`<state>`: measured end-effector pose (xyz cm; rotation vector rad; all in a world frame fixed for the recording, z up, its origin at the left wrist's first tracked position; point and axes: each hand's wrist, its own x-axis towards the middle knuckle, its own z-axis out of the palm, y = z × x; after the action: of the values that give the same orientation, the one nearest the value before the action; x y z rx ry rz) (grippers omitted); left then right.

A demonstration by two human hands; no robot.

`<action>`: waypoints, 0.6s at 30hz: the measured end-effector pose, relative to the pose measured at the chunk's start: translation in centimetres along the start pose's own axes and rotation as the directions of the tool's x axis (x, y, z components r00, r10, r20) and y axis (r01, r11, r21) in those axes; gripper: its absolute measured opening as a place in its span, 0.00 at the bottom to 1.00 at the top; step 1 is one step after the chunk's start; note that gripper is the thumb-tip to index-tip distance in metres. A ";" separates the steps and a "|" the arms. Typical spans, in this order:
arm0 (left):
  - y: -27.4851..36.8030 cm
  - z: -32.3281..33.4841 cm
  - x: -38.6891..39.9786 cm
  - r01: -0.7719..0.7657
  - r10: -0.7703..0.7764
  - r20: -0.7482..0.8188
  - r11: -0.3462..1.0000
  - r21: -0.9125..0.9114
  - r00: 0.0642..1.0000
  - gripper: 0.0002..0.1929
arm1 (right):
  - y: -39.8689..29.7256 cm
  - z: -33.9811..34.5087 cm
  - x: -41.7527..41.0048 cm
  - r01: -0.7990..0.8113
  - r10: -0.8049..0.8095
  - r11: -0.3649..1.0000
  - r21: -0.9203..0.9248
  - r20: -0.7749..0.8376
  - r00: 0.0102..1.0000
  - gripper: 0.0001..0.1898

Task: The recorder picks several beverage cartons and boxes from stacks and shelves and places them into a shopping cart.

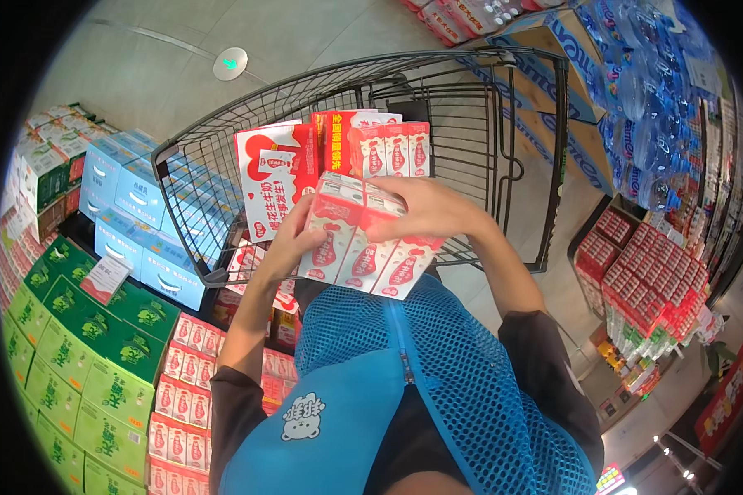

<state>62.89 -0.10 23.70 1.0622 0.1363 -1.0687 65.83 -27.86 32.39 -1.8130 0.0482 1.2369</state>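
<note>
A red-and-white pack of drink cartons [362, 247] is held in front of my torso, tilted, over the near rim of the shopping cart. My left hand [294, 238] grips its left side, with the thumb on the front face. My right hand [427, 207] reaches over the upper right end, its thumb pressing on the front and its fingers on the top. Just beyond, a printed red-and-white cardboard box [272, 185] and similar drink cartons [396, 148] are in the black wire shopping cart [470, 130]. The held pack partly hides them.
Light-blue cartons [139, 192] and green boxes [68, 371] are stacked at the left, with pink-and-white carton packs [179, 396] beside them. Bottled water [638, 117] stands by cardboard cases [551, 80] at the right. Red packs [650, 272] are piled further back. A round floor marker [230, 64] lies beyond the cart.
</note>
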 end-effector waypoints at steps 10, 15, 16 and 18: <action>-2.7 -1.1 2.4 -0.117 0.016 -0.292 0.936 -0.332 0.956 0.36 | 3.1 -2.6 2.2 0.138 -0.048 0.887 0.440 -0.210 0.977 0.40; 1.5 -0.9 7.2 -0.229 0.199 -0.367 0.973 -0.042 0.909 0.39 | 5.8 -1.2 6.6 0.232 0.059 0.804 0.548 -0.462 0.885 0.38; 2.2 -1.2 8.1 -0.212 0.234 -0.343 0.972 0.102 0.910 0.41 | 5.8 -1.5 7.4 0.299 0.064 0.736 0.607 -0.502 0.862 0.35; 3.6 -1.5 10.0 -0.196 0.224 -0.321 0.974 0.116 0.920 0.43 | 5.4 -2.4 8.6 0.417 0.064 0.621 0.664 -0.573 0.817 0.30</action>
<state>71.41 -5.13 19.65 1.2968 0.2457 -0.6992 69.16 -28.98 22.54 -1.2685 0.6184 0.3592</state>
